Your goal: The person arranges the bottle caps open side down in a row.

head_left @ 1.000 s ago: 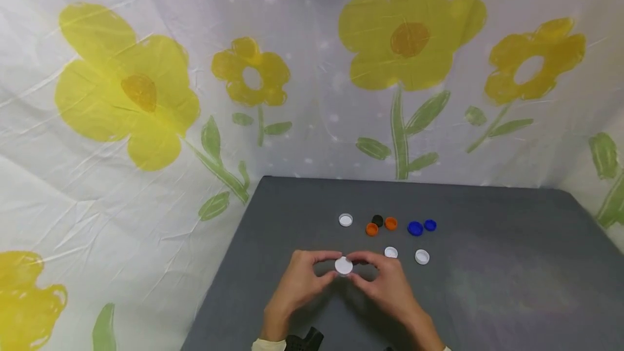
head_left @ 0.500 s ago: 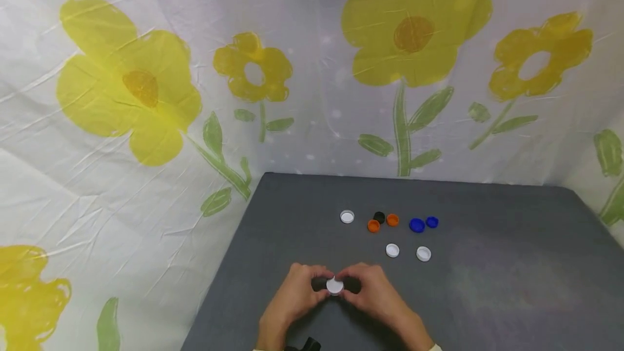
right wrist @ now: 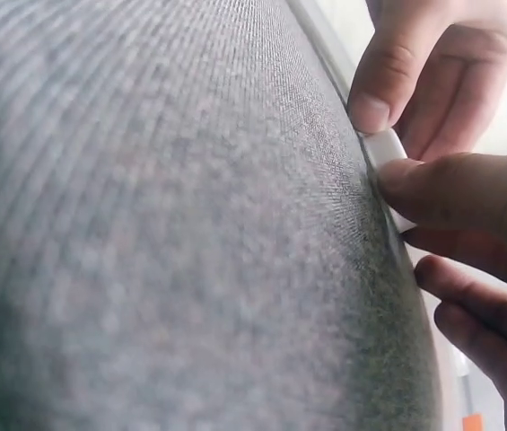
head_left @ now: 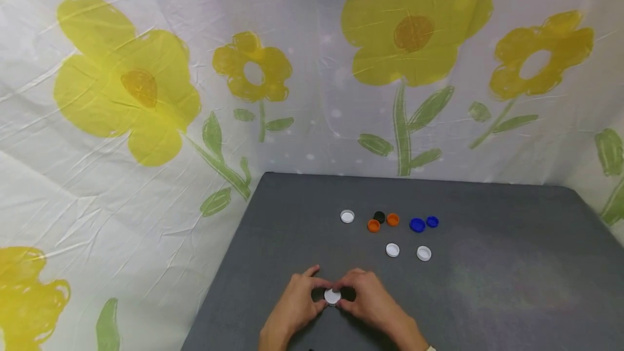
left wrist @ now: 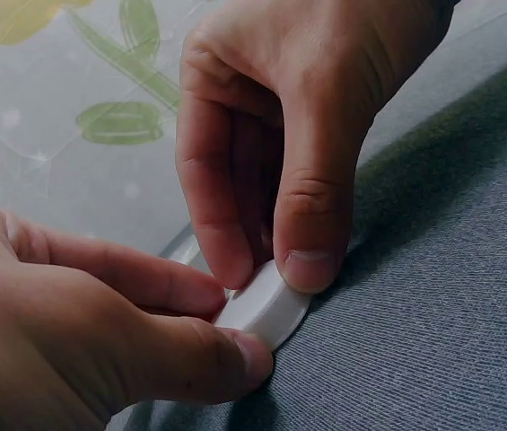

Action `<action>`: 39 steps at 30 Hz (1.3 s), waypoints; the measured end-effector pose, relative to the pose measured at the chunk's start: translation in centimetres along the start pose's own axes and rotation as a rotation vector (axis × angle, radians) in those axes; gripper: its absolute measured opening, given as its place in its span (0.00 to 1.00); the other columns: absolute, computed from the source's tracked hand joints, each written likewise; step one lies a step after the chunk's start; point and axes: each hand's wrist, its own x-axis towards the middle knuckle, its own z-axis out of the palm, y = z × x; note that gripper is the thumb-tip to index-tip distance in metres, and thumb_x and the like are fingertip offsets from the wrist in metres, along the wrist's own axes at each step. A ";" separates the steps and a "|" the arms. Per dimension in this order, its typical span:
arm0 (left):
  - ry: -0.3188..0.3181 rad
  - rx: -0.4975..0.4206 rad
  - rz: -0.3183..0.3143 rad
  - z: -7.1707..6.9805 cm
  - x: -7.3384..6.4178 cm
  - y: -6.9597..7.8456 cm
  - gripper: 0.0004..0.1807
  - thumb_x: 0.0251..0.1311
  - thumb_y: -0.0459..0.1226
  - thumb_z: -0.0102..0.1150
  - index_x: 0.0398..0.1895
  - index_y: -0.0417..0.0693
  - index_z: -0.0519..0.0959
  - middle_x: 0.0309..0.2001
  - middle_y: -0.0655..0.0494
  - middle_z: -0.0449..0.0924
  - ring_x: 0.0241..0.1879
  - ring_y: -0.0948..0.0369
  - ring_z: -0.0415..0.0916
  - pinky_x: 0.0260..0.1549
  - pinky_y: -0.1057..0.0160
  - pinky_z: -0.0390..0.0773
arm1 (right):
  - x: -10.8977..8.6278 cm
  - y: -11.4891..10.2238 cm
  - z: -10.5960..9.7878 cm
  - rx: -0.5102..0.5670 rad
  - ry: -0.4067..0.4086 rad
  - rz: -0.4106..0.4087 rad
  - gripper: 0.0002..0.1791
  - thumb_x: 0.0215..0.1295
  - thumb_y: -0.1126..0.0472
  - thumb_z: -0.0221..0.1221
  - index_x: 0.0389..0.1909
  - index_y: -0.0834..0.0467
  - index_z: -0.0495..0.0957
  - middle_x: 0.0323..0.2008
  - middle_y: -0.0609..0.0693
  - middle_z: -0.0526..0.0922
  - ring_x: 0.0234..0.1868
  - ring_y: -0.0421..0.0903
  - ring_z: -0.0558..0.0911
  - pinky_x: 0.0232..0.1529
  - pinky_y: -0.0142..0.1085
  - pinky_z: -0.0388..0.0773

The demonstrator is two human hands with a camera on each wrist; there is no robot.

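Note:
Both hands pinch a white plastic cap (head_left: 332, 297) from opposite sides, its smooth flat face up. In the left wrist view, the cap (left wrist: 266, 310) is low against the grey cloth surface, its ridged side showing. My left hand (head_left: 295, 303) has thumb and index finger at the cap's left edge, with another finger stretched away. From the right, my right hand (head_left: 369, 298) grips the rim with thumb and fingertips. The right wrist view shows both thumbs on the cap's near side (right wrist: 386, 145). The underside of the cap is hidden.
Farther back on the grey table (head_left: 292, 221) lie more caps: a white one (head_left: 347, 216), a black one (head_left: 379, 217), orange ones (head_left: 392, 219), blue ones (head_left: 417, 225) and two white ones (head_left: 392, 249) in front. A flower-printed curtain (head_left: 312, 69) hangs behind.
Both hands have drawn the white cap towards me and slightly left, down to the table. A finger of my left hand has lifted away. The other caps have stayed put.

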 end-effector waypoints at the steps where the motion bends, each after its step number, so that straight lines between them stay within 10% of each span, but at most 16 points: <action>1: 0.002 -0.001 0.000 0.1 -0.1 0.0 0.21 0.51 0.31 0.84 0.49 0.56 0.94 0.66 0.41 0.86 0.63 0.43 0.86 0.62 0.43 0.85 | 0.0 -0.1 0.0 -0.001 -0.004 0.004 0.13 0.54 0.63 0.83 0.40 0.50 0.92 0.38 0.41 0.91 0.45 0.40 0.88 0.48 0.38 0.87; 19: 0.121 -0.046 0.106 -1.4 0.7 -0.1 0.22 0.51 0.32 0.83 0.53 0.44 0.92 0.53 0.47 0.93 0.55 0.51 0.91 0.59 0.49 0.87 | -0.3 0.0 -1.2 0.025 0.070 0.032 0.14 0.55 0.62 0.81 0.42 0.52 0.91 0.40 0.42 0.93 0.45 0.41 0.89 0.50 0.41 0.87; 39: 0.199 -0.088 0.242 -3.8 7.8 4.5 0.25 0.61 0.37 0.81 0.63 0.47 0.88 0.61 0.48 0.90 0.61 0.52 0.89 0.61 0.49 0.87 | 0.9 3.1 -10.3 -0.036 0.276 0.229 0.19 0.61 0.60 0.81 0.53 0.53 0.92 0.52 0.51 0.94 0.56 0.56 0.91 0.57 0.59 0.87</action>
